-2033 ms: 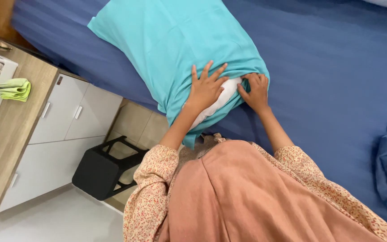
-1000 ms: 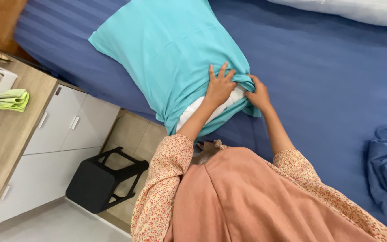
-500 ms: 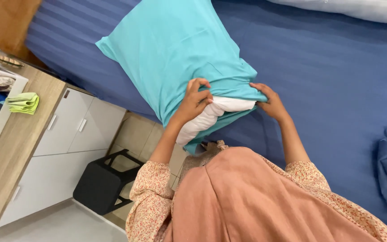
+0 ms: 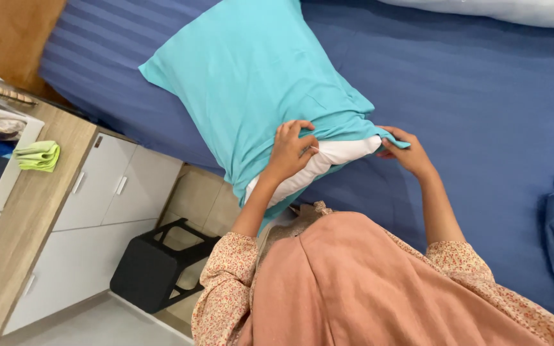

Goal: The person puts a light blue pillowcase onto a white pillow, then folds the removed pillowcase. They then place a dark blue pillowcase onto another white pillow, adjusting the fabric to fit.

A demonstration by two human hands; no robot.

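The left hand [image 4: 292, 151] has curled, gripping the teal pillowcase [image 4: 258, 83]; the right hand [image 4: 407, 152] pinches its corner.

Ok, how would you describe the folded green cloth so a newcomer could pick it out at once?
Start from the blue bed, then look left to the wooden counter over the white cabinets. The folded cloth lies on that counter, the only lime-green thing there, small and apart from the turquoise pillow.

A pillow [image 4: 258, 83] is lying on the bed [image 4: 482, 96], its open end facing the person. A cabinet [image 4: 97, 211] is standing left of the bed, a folded cloth [image 4: 38, 156] is resting on its top, and a stool [image 4: 152, 269] is sitting between cabinet and person.
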